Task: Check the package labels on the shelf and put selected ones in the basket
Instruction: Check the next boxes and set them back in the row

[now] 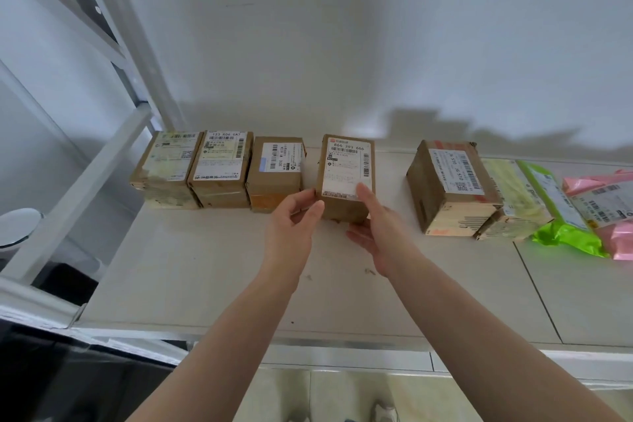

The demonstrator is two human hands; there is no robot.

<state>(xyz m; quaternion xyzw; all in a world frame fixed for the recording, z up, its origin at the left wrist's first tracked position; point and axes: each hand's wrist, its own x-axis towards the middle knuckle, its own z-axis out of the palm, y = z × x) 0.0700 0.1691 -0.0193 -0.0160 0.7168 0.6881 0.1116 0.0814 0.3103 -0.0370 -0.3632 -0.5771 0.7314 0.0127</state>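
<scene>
A small brown cardboard package (346,161) with a white label reading 866 303 666 is tilted up in the middle of the white shelf (191,271). My left hand (294,219) grips its lower left corner. My right hand (371,226) holds its lower right side, thumb on the label and fingers underneath. Three similar labelled boxes (219,168) stand in a row to the left. To the right stand a bigger brown box (448,181), a taped box (513,202), a green mailer bag (561,223) and a pink mailer bag (606,205). No basket is in view.
The shelf's white metal upright and brace (113,134) rise at the left. A white wall backs the shelf. A round white object (17,226) sits low at the far left. Tiled floor and shoes (383,411) show below the shelf's front edge.
</scene>
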